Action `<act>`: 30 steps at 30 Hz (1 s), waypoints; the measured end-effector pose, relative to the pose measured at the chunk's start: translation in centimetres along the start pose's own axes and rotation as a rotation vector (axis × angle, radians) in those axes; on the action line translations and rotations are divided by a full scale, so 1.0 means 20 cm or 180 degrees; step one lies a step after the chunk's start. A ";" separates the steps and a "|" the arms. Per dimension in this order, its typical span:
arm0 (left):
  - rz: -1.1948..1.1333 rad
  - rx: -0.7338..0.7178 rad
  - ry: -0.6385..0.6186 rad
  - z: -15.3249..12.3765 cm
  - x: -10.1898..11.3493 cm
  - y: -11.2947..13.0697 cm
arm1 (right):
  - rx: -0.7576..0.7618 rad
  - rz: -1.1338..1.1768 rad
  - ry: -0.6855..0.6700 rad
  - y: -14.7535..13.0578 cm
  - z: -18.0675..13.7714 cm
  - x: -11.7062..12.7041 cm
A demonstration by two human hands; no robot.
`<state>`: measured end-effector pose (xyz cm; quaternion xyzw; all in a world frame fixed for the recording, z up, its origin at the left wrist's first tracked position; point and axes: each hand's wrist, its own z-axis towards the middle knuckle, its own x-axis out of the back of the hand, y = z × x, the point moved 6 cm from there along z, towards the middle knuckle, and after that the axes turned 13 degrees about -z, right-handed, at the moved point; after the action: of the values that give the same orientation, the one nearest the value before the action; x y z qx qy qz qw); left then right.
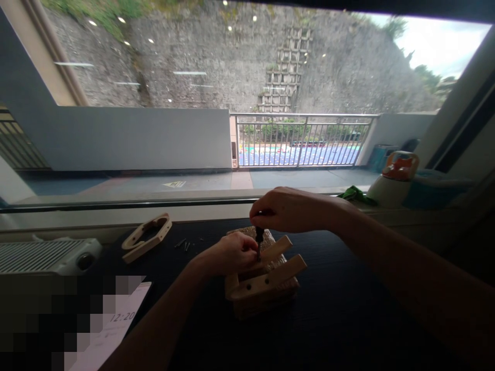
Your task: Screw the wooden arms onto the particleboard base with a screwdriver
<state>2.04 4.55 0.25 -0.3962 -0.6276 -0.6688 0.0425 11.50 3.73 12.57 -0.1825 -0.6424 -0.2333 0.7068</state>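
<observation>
A dark-handled screwdriver (259, 238) stands nearly upright, its tip down at a pale wooden frame (275, 272). From above, my right hand (280, 208) is closed around its handle. My left hand (237, 251) rests on the frame's far side, fingers pinched together beside the screwdriver's tip; what they hold is hidden. Dark round holes show in the frame's near side, and two of its arms point right. Beneath it lies a wrapped or textured block (251, 308), too dim to make out well. Several loose screws (185, 245) lie left of my left hand.
A second curved wooden frame (141, 250) lies at the table's far left. Further left is a white slatted box (50, 255); a lit sheet or screen (119, 324) is nearer. A green cloth (356, 195) and a white-and-orange container (398, 178) stand right, by the window.
</observation>
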 end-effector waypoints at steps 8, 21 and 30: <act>0.0124 0.0095 0.0053 -0.01 0.02 0.04 | -0.0122 0.0435 0.0201 0.04 -0.04 -0.02; 0.0015 0.0136 -0.0021 0.00 0.00 0.02 | -0.0567 0.1500 0.0855 0.15 -0.03 -0.19; 0.0001 0.0212 0.0087 0.00 0.00 0.03 | -0.0287 0.1429 0.0863 0.13 -0.02 -0.19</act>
<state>2.30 4.42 0.69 -0.3855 -0.6489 -0.6528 0.0644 13.00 6.01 8.84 -0.3188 -0.4742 -0.1213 0.8116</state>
